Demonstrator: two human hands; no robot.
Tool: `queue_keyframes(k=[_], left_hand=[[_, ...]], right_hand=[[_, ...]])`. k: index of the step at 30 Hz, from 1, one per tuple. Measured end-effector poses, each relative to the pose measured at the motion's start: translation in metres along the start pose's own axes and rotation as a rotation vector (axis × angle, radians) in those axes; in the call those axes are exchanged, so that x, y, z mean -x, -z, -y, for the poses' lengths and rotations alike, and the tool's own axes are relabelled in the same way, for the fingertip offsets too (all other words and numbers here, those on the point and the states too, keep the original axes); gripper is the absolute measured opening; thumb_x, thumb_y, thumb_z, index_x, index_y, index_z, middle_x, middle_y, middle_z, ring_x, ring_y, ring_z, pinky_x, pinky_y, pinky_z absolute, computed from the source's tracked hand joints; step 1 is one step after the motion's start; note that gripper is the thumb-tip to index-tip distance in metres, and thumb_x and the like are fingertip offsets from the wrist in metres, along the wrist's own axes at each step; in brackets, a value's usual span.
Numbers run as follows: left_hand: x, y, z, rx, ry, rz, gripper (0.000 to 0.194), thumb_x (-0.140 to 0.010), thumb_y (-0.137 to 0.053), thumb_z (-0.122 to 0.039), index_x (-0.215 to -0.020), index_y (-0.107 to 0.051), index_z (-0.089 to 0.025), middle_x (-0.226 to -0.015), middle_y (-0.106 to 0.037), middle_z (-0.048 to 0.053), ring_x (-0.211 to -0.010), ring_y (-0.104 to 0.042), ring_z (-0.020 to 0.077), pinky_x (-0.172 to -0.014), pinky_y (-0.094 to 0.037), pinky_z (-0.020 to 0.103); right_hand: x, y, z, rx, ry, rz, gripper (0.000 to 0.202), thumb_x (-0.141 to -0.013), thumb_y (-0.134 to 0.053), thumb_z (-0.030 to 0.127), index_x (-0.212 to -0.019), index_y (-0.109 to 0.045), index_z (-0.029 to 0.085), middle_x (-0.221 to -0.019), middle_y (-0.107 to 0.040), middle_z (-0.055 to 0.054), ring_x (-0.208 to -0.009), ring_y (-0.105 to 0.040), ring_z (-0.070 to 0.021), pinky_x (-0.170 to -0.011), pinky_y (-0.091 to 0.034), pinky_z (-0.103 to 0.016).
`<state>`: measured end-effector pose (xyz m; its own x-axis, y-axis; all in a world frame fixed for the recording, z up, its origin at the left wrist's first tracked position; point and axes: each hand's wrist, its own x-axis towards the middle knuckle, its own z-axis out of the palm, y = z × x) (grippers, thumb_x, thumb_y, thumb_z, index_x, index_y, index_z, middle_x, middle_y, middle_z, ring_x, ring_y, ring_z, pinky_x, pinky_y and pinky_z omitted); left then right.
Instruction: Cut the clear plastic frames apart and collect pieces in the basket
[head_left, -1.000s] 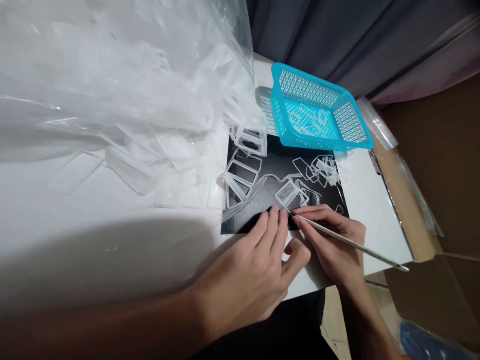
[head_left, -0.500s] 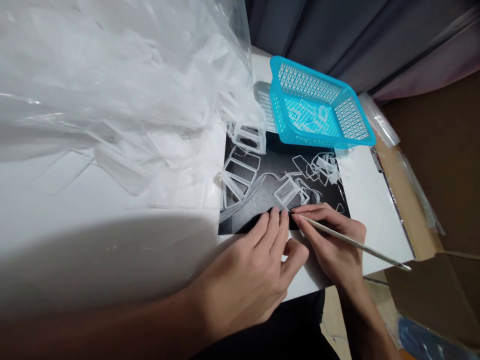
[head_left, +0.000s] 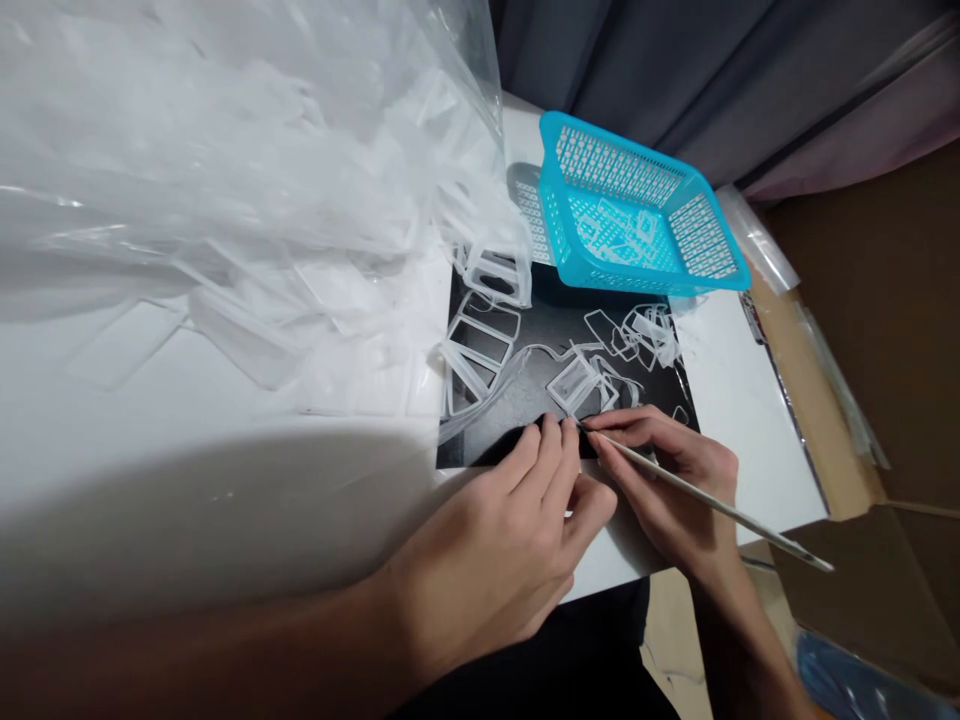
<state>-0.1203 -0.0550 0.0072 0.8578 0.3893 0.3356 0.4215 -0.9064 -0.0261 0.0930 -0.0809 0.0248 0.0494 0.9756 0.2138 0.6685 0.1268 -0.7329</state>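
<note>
My right hand (head_left: 671, 480) is closed in a pinch round a thin, pale, pen-like tool (head_left: 720, 492), whose tip points left at the lower edge of some white frame-shaped pieces (head_left: 574, 385). Beside the tip, my left hand (head_left: 517, 530) presses its fingertips down on the black mat (head_left: 536, 380). Its fingers are close together, the thumb bent in; whatever lies under the fingertips is hidden. A linked strip of white frames (head_left: 484, 340) lies on the mat's left side, and a loose tangle of small clear outlines (head_left: 649, 335) on its right.
A blue basket (head_left: 645, 275) holding a few clear pieces stands behind the mat. A large clear bag (head_left: 247, 150) full of white pieces covers the back left of the white table (head_left: 187, 500). Cardboard (head_left: 832, 410) borders the right side, with a dark curtain (head_left: 637, 60) behind.
My right hand has shifted slightly right, and the tool's rear end has swung a little down and to the right. My left hand has barely moved.
</note>
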Motion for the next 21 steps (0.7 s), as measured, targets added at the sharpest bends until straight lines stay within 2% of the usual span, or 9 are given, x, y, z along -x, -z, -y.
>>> queue_keyframes(k=[5,11,21], left_hand=[[0.0004,0.0003,-0.0006,0.003,0.002,0.001,0.051,-0.107,-0.043,-0.037,-0.140,-0.053,0.001,-0.154,-0.060,0.038,-0.141,-0.066,0.0442,-0.117,-0.044,0.050],[0.0006,0.0009,0.0011,0.058,0.003,-0.011,0.051,-0.106,-0.048,-0.038,-0.138,-0.054,0.000,-0.153,-0.062,0.037,-0.141,-0.066,0.0457,-0.119,-0.043,0.052],[0.0000,-0.0006,0.0025,0.110,-0.003,-0.013,0.053,-0.105,-0.052,-0.040,-0.140,-0.055,-0.001,-0.153,-0.062,0.036,-0.142,-0.064,0.0464,-0.119,-0.043,0.052]], right_hand=[[0.0017,0.0031,-0.0014,-0.008,-0.006,0.009,0.019,-0.100,-0.078,0.020,-0.082,-0.076,0.024,-0.102,-0.087,-0.002,-0.095,-0.083,-0.0199,-0.090,-0.061,-0.037],[0.0024,0.0023,-0.0027,0.005,-0.004,-0.005,0.014,-0.099,-0.080,0.021,-0.086,-0.080,0.025,-0.102,-0.086,-0.002,-0.095,-0.081,-0.0195,-0.083,-0.063,-0.033],[0.0033,-0.0006,-0.0052,0.006,0.016,-0.012,0.012,-0.099,-0.081,0.018,-0.092,-0.081,0.027,-0.104,-0.087,0.000,-0.094,-0.082,-0.0190,-0.088,-0.063,-0.035]])
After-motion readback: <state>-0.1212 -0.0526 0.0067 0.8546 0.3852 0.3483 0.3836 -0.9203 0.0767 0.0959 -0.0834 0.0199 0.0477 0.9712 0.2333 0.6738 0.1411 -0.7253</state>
